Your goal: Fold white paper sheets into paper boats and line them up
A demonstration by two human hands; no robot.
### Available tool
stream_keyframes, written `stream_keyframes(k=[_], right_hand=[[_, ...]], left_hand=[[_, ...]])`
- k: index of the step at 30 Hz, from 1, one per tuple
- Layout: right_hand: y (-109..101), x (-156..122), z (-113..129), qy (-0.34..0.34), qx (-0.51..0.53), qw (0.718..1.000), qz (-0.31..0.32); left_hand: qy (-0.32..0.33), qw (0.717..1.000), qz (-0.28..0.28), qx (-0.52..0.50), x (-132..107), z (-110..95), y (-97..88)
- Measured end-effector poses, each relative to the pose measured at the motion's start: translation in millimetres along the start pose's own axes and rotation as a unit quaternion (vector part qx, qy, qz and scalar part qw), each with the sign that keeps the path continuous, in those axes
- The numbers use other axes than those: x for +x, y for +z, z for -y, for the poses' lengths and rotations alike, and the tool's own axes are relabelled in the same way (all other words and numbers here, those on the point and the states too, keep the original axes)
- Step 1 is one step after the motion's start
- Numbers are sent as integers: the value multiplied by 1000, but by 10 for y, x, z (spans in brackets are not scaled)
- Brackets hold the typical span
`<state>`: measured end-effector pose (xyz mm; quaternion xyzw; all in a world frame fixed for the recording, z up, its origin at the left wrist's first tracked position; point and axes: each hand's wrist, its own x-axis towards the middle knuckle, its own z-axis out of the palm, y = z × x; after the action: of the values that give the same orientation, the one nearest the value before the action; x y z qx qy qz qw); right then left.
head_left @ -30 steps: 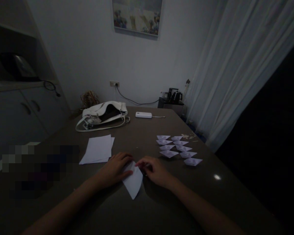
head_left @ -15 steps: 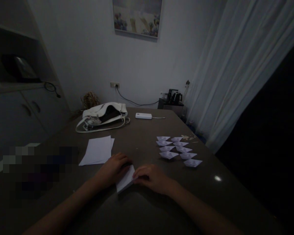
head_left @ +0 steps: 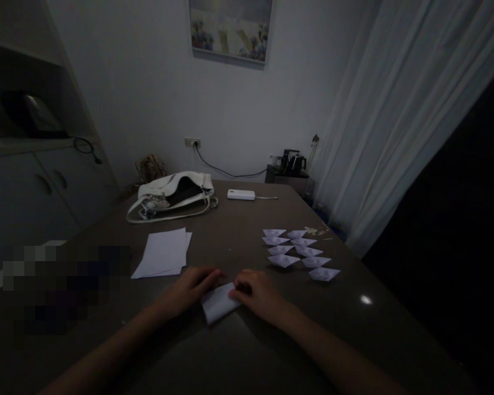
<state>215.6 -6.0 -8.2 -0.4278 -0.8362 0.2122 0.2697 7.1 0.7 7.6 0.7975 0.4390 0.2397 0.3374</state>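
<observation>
A small folded sheet of white paper [head_left: 221,305] lies at an angle on the dark table in front of me. My right hand [head_left: 258,295] is closed on its right end, thumb on top and fingers curled. At the far left edge of the paper, my left hand [head_left: 191,288] grips it with thumb and fingers close together. Its fingertips are partly hidden and dim. To the right stand several folded paper boats [head_left: 283,260] in two slanting rows. Beyond my left hand rests a small stack of white paper sheets [head_left: 164,252].
A white handbag [head_left: 175,192] with its strap lies at the back left of the table [head_left: 239,230]. Near the far edge is a white power bank [head_left: 241,195] with a short cable. A sheer curtain [head_left: 379,120] hangs at the right. Some of the left side is pixelated.
The folded paper has turned and shifted slightly right, its near edge now lying flatter. My left hand has slid along its far edge, and my right hand has moved a little to the right.
</observation>
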Motion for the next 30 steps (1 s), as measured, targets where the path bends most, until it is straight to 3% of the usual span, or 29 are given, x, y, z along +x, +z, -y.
stream_keyframes(k=[6,10,13,20,23,27,30], right_hand=[[11,8,-6,35,88,995,-12],[34,42,-18,90,228,969,-15],[38,61,-15,95,295,950,-30],[11,53,34,64,333,939,-61],[11,55,28,81,335,936,-65],[31,60,-10,120,314,941,-31],[65,55,-32,147,354,923,11]], left_hand=[[13,996,18,-82,-10,20,60],[23,994,7,-102,-8,14,67],[36,997,-1,-64,-11,-12,52],[32,999,14,14,-18,-81,30],[34,999,-6,29,-22,-97,21],[36,998,-38,17,-23,-119,0],[37,998,-46,17,-22,-122,-8]])
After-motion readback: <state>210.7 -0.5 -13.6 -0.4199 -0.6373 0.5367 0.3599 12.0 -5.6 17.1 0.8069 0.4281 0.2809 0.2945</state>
